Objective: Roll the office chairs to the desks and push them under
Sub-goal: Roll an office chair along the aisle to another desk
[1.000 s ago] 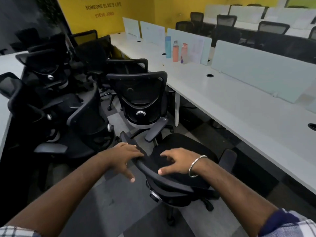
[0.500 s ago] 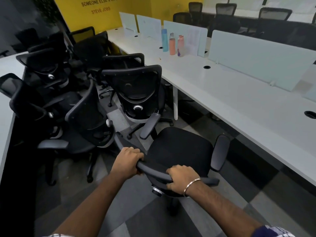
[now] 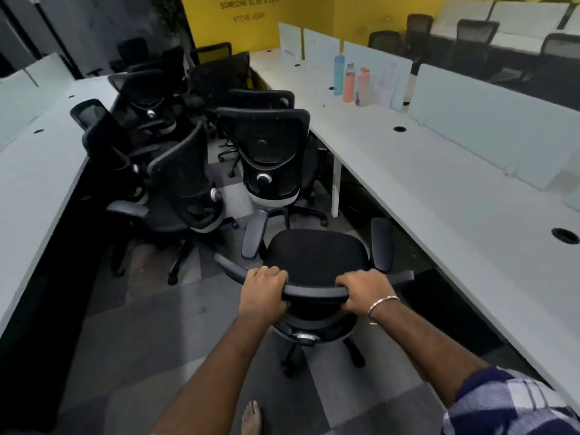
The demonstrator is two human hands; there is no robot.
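Both arms reach forward and down, nearly straight, to the black office chair (image 3: 317,259) that stands in the aisle on the grey carpet floor (image 3: 163,340). The left hand (image 3: 262,295) lies knuckles up on the curved top rail of the chair's backrest, its fingers curled over the rail's far edge, so the grip is clamped on the chair. The right hand (image 3: 362,290) holds the same rail further along, fingers wrapped over it in the same manner, likewise clamped on the chair; a metal bangle (image 3: 381,304) circles that wrist, and a checked sleeve (image 3: 508,403) covers the upper arm. The chair is seen from behind and above: seat facing away from the person, an armrest on either side, its wheeled base below the hands. It stands just beside the long white worktop (image 3: 439,189) on the right, not under it. A bare foot (image 3: 251,417) shows at the lower edge.

Ahead, another office chair (image 3: 266,152) stands with its back to the camera near that worktop's leg, and a cluster of office chairs (image 3: 163,158) crowds the aisle beside a second white worktop (image 3: 34,171) on the left. On the right worktop stand three bottles (image 3: 350,81), blue, orange and pink, against frosted divider panels (image 3: 489,127). A yellow wall (image 3: 266,14) closes the far end.
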